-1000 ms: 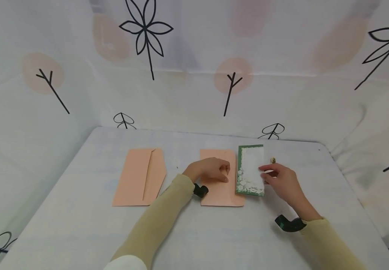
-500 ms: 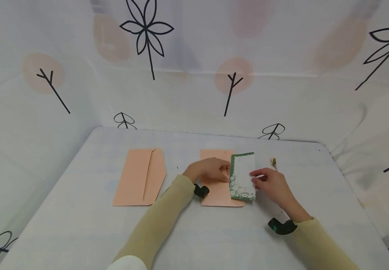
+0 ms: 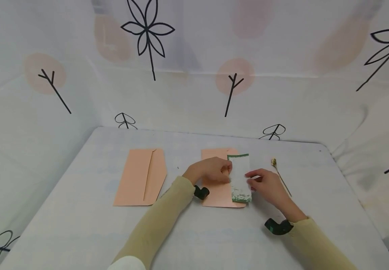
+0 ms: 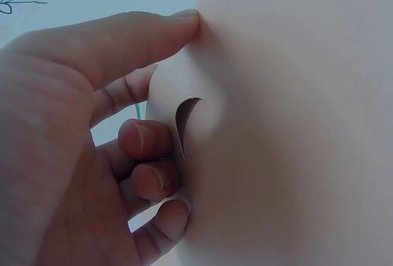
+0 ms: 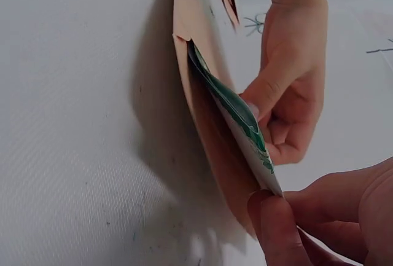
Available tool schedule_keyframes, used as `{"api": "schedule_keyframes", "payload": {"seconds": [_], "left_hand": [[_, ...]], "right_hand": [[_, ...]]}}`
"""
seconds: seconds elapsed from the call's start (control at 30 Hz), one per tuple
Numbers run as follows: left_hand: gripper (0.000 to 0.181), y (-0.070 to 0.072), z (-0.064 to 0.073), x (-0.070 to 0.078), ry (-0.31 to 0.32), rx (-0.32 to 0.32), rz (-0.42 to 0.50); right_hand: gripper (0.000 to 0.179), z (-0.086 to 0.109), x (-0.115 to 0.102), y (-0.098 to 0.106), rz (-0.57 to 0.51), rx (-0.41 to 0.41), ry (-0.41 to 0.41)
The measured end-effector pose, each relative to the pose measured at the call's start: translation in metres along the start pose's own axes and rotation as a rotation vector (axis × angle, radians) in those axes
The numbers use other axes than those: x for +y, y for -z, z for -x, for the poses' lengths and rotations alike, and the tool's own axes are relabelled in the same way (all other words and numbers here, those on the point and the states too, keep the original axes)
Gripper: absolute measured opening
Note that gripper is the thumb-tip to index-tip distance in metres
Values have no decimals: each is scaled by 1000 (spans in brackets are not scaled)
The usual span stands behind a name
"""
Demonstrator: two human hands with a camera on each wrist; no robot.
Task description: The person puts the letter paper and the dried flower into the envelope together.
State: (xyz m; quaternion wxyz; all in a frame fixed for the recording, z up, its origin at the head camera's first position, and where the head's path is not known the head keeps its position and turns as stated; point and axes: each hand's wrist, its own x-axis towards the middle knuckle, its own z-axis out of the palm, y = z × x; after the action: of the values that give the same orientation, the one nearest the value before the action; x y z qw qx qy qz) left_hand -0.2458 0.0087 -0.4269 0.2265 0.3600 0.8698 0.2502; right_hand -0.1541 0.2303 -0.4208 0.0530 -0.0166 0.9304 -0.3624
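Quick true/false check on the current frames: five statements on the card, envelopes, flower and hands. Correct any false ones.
1. The right hand pinches the green-edged card. True.
2. Three peach envelopes are in view. False: there are two, the left envelope and the right envelope.
3. The left hand touches the right envelope. True.
4. The card is fully inside the right envelope. False: much of it shows outside.
5. A stemmed flower lies to the right of the card. True.
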Motion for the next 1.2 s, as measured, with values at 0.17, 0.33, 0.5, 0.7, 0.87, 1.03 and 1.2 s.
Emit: {"api": "schedule_keyframes", "payload": {"seconds": [0.17, 0.33, 0.5, 0.7, 0.87, 1.03, 1.2], "left_hand": [[16, 0, -2, -1, -14, -8, 15], [18, 0, -2, 0, -19, -7, 24], [18, 0, -1, 0, -13, -5, 34], [18, 1, 2, 1, -10, -2, 37], [18, 2, 2, 2, -9, 6, 16], [18, 3, 2, 3, -36, 6, -7], [19, 4, 1, 4, -79, 17, -14]], "right_hand": [[23, -1, -2, -4, -33, -19, -20], [23, -3, -4, -8, -36, -28, -24], [22, -4, -5, -11, -30, -31, -30], [22, -4, -2, -7, 30, 2, 4], [19, -4, -2, -1, 95, 70, 15], [19, -5, -5, 0, 155, 116, 35], [16, -7, -7, -1, 194, 144, 54]]}}
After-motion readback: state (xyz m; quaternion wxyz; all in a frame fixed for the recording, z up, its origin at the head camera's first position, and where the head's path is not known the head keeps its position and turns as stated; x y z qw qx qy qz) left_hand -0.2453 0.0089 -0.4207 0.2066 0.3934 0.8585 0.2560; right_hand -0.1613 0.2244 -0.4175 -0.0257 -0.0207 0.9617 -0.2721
